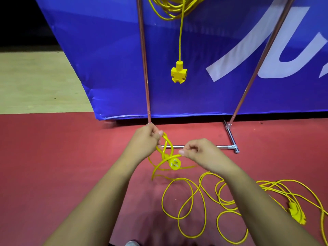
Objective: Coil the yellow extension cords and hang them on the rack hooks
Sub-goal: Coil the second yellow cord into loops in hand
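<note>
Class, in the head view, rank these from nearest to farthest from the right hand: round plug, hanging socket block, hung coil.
1. round plug, dangling just below the right hand, on the cord it pinches.
2. hanging socket block, ahead, partway up the rack.
3. hung coil, highest, at the frame's top.

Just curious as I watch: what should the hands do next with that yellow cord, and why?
Probably the right hand should draw in more cord and lay another loop into the left hand. The left grips only a few small loops near the plug, while most of the cord lies loose on the floor.
</note>
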Demonstrator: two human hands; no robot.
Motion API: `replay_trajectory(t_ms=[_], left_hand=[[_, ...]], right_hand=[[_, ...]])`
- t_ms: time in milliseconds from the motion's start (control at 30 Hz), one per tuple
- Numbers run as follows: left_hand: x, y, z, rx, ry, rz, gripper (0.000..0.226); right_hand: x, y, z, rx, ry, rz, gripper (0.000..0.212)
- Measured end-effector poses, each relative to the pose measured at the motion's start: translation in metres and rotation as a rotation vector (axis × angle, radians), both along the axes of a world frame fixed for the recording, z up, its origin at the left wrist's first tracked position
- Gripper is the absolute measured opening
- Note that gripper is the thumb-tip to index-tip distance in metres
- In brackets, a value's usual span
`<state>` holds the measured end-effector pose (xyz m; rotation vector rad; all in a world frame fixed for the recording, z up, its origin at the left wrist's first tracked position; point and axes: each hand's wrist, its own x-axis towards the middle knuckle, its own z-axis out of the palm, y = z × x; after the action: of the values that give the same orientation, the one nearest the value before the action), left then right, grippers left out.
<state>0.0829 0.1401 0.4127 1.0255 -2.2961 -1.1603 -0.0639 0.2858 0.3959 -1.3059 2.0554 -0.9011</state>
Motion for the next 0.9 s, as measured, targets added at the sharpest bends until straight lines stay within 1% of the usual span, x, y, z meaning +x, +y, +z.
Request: replay_trajectory(t_ms=[100, 133, 167, 200, 233, 267, 300, 367, 400, 433, 467, 500, 600, 667, 733, 800, 900], left_hand=[[-0.002, -0.003, -0.003, 0.048, 0.086, 0.18, 0.021], [-0.003, -0.005, -0.002, 0.104, 0.139, 0.226, 0.021], [-0.002, -0.007, 0.0, 0.198, 0.212, 0.258, 0.021], [-0.001, -0.009, 0.003, 0.305, 0.291, 0.268, 0.021], [0.001, -0.009, 0.006, 0.383, 0.351, 0.255, 0.022], [0.002, -0.009, 0.008, 0.421, 0.376, 0.224, 0.023], [0.003, -0.007, 0.009, 0.444, 0.385, 0.185, 0.024], [0.002, -0.001, 0.009, 0.488, 0.395, 0.126, 0.025], [0.001, 0.002, 0.009, 0.514, 0.409, 0.116, 0.024], [0.0, 0.004, 0.01, 0.534, 0.427, 0.115, 0.023], [-0.001, 0.005, 0.011, 0.536, 0.441, 0.118, 0.022], [0.0, 0.006, 0.013, 0.531, 0.454, 0.119, 0.02], [0.002, 0.006, 0.016, 0.498, 0.481, 0.098, 0.016], [0.006, 0.004, 0.017, 0.427, 0.459, 0.055, 0.014], [0.009, 0.0, 0.017, 0.365, 0.424, 0.027, 0.016], [0.013, -0.003, 0.017, 0.331, 0.394, 0.024, 0.018], [0.017, -0.006, 0.018, 0.186, 0.356, 0.008, 0.012]], right_hand=[[-0.006, 0.001, 0.002, 0.019, 0.004, -0.022, 0.03], [-0.007, 0.001, 0.0, 0.051, 0.043, -0.022, 0.029], [-0.007, 0.003, -0.002, 0.081, 0.105, -0.027, 0.025], [-0.008, 0.003, -0.005, 0.12, 0.158, -0.05, 0.017], [-0.007, 0.003, -0.007, 0.132, 0.172, -0.074, 0.006], [-0.003, 0.002, -0.007, 0.113, 0.101, -0.09, 0.014], [0.0, 0.0, -0.007, 0.046, -0.075, -0.098, 0.024], [0.008, -0.004, 0.002, -0.156, -0.6, -0.083, 0.026], [0.014, -0.005, 0.01, -0.225, -0.814, -0.06, 0.029], [0.017, -0.005, 0.015, -0.262, -0.944, -0.034, 0.035], [0.02, -0.005, 0.019, -0.279, -1.025, -0.018, 0.04], [0.022, -0.005, 0.022, -0.299, -1.074, -0.005, 0.042], [0.022, -0.003, 0.022, -0.372, -1.11, -0.013, 0.034], [0.021, -0.002, 0.023, -0.414, -1.125, -0.026, 0.034], [0.018, -0.001, 0.023, -0.458, -1.207, -0.015, 0.035], [0.016, 0.001, 0.024, -0.476, -1.287, 0.04, 0.034], [0.015, 0.0, 0.023, -0.427, -1.197, 0.076, 0.033]])
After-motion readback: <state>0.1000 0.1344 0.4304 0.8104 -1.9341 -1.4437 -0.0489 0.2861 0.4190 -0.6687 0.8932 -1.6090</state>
